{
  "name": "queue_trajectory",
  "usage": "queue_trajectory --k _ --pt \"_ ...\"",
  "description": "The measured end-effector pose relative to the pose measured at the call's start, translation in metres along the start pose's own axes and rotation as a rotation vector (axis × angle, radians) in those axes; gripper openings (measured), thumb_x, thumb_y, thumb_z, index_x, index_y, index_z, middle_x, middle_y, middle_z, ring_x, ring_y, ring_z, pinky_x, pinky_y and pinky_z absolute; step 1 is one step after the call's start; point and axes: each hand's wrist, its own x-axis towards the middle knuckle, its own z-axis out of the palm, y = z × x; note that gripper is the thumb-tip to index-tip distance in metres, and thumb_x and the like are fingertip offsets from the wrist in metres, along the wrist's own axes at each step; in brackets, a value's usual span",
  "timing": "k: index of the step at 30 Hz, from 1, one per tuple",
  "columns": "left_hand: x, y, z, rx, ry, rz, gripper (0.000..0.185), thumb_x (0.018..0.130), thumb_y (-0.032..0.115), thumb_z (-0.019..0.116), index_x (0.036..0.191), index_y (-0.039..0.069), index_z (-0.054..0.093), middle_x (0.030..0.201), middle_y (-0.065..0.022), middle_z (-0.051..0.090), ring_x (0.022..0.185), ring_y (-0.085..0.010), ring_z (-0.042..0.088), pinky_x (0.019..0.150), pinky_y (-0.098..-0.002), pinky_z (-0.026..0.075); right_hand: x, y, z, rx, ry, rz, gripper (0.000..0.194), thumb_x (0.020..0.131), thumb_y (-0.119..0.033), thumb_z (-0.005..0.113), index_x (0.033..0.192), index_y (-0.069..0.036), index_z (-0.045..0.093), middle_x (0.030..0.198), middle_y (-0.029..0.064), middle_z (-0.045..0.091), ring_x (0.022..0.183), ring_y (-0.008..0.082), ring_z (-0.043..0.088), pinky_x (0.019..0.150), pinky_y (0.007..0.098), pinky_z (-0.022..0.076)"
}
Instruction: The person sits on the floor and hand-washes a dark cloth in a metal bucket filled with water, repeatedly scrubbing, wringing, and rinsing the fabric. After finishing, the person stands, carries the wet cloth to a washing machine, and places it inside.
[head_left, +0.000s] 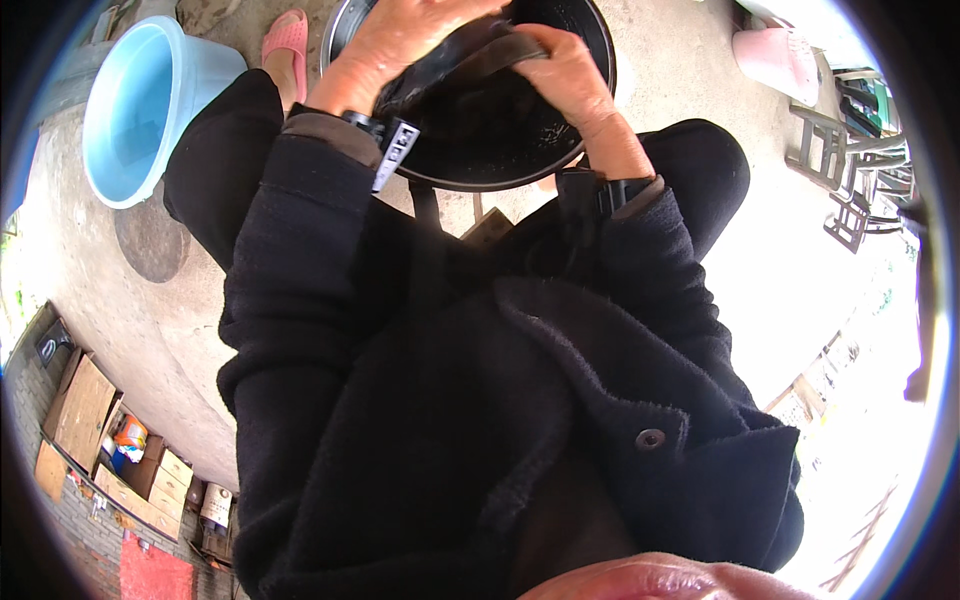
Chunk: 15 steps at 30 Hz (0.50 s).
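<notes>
Between my knees stands a round black basin (525, 150), with some water drops or suds on its inner wall. Over it my right hand (568, 71) grips one end of a dark, wet-looking strip, perhaps cloth (472, 64); its exact kind is blurred. My left hand (397, 41) reaches over the basin's far left part, and its fingers are partly cut off by the picture's top edge, so its hold on the dark strip cannot be made out. Both wrists wear black bands, and a white tag with black marks sits at the left one.
A light blue plastic tub (180, 75) stands left of my knee, beside a dark round patch (152, 236) on the concrete floor. A pink slipper (300, 52) is on my foot. Wooden chairs (817, 150) and a pink bucket (776, 64) stand at right, wooden drawers (169, 487) at lower left.
</notes>
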Motion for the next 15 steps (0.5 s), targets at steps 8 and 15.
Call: queue_trajectory --k 8,15 --pt "-0.018 0.002 -0.014 0.572 -0.008 -0.046 0.046 0.074 0.027 0.077 0.114 0.01 0.063 0.111 -0.0087 0.065 0.103 -0.025 0.061 0.096 -0.031 0.042 0.005 0.011 -0.041 1.051 0.172 0.167 0.023 0.082 -0.003 0.06 0.104 0.001 0.065 0.096 0.0113 0.068 0.088 0.0228 0.065 0.083 0.0318 0.0518" --pt "-0.006 -0.004 -0.043 0.134 0.082 0.394 0.039 0.08 0.027 0.069 0.112 0.006 0.061 0.1 -0.0076 0.067 0.092 -0.0179 0.064 0.083 -0.0269 0.048 0.007 0.013 -0.014 0.631 0.0 0.151 0.046 0.075 0.004 0.062 0.12 0.001 0.054 0.106 0.0108 0.064 0.099 0.0217 0.06 0.091 0.0313 0.0468"
